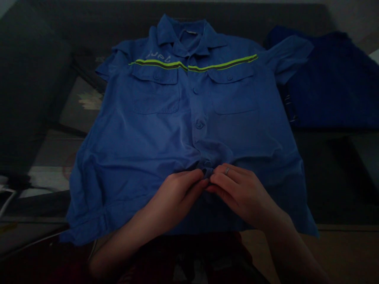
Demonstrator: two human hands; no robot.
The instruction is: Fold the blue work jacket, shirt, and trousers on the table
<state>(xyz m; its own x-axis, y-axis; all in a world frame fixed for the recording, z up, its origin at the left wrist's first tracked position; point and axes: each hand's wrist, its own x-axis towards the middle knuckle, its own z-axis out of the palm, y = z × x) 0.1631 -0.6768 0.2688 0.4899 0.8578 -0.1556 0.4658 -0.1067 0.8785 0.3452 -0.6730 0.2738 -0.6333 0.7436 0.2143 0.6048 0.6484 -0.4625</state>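
Your bare left hand (pixel 176 193) and bare right hand (pixel 242 187), the latter wearing a thin silver-coloured ring (pixel 227 170), meet at the lower center of the frame, thumbs and fingertips pinching the bunched front edge of a medium-blue short-sleeved cloth shirt (pixel 156 138). The shirt lies front side up across the middle of the frame on a dark flat work surface (pixel 316 169), its pointed fold-down collar (pixel 217 41) at top center and its hem toward the bottom. The creases around your fingers suggest light, soft woven fabric, likely to bunch and shift under a pull rather than break; the collar and the button strip down the center look somewhat stiffer. A round blue plastic-looking button (pixel 199 125) sits above your hands at center, small, hard and probably apt to slip from a loose pinch; whether your fingertips hold another one cannot be told. The strip's layered edge, taken between thumb and forefinger close to a button, looks your surest hold, while the loose panels at either side would likely sag. A yellow-green and grey stripe (pixel 223 67) crosses the upper center; a darker blue cloth bundle (pixel 334 90) lies at upper right.
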